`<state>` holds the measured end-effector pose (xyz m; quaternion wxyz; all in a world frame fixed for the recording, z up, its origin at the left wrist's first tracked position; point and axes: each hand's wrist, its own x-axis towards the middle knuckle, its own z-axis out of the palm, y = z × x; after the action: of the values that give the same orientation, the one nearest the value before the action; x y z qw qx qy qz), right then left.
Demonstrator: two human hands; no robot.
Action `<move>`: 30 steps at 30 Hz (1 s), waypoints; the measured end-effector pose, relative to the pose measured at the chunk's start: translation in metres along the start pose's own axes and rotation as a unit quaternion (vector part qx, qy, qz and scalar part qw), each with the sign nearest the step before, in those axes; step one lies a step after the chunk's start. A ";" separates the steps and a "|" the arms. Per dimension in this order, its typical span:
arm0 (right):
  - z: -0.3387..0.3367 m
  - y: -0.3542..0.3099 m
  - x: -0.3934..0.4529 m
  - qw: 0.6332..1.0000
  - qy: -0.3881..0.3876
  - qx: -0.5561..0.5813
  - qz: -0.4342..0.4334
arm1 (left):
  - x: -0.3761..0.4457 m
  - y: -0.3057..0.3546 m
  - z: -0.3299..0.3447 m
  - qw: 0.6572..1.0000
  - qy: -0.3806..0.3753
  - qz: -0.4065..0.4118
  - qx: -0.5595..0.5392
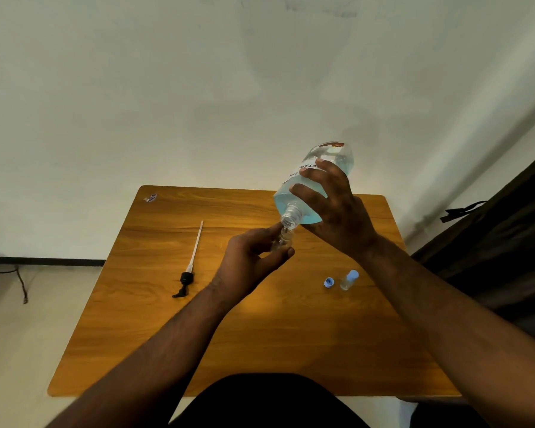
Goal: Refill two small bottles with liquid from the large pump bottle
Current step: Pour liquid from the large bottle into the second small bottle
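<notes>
- The pump head with its dip tube (189, 267) lay on the wooden table (136, 335), well apart from the hands, so the large bottle had already been opened for pouring straight from its neck.
- The right hand (331, 211) was wrapped around the large bottle of blue liquid (309, 183), tipped steeply with its open threaded neck pointing down and toward the left hand.
- The left hand (254, 257) pinched a small clear bottle (283, 239) between fingers and thumb, raised off the table, its mouth right under the large bottle's neck; whether the two touched could not be told.
- No stream could be made out, and the fingers hid most of the small bottle, so its fill level could not be read. My judgement was that the first fill was under way or about to start.
- A loose blue cap (329, 282) sat on the table near the right forearm, most likely belonging to the bottle in hand.
- Just beside it stood the second small bottle (349, 280), with its blue cap on and looking empty or nearly so.
- Left to do, as I judged it: finish and cap this bottle, then uncap, fill and recap the other, and refit the pump.
</notes>
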<state>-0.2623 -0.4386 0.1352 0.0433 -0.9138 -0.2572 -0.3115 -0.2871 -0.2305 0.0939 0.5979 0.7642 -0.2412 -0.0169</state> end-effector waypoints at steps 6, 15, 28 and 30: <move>0.002 0.000 0.001 1.000 -0.005 0.001 0.001 | 0.000 0.000 -0.001 1.000 0.002 -0.001 0.005; 0.002 0.001 0.002 1.000 -0.009 -0.002 0.002 | 0.000 0.000 -0.001 1.000 0.000 -0.003 0.014; -0.001 -0.001 0.003 1.000 -0.006 -0.001 -0.001 | -0.002 0.007 -0.002 1.000 0.001 0.012 0.010; -0.001 -0.001 0.003 1.000 -0.005 -0.001 -0.002 | -0.002 0.007 -0.002 1.000 0.003 0.012 0.011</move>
<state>-0.2616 -0.4363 0.1377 0.0402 -0.9150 -0.2583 -0.3074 -0.2911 -0.2294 0.1003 0.5903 0.7680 -0.2485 -0.0047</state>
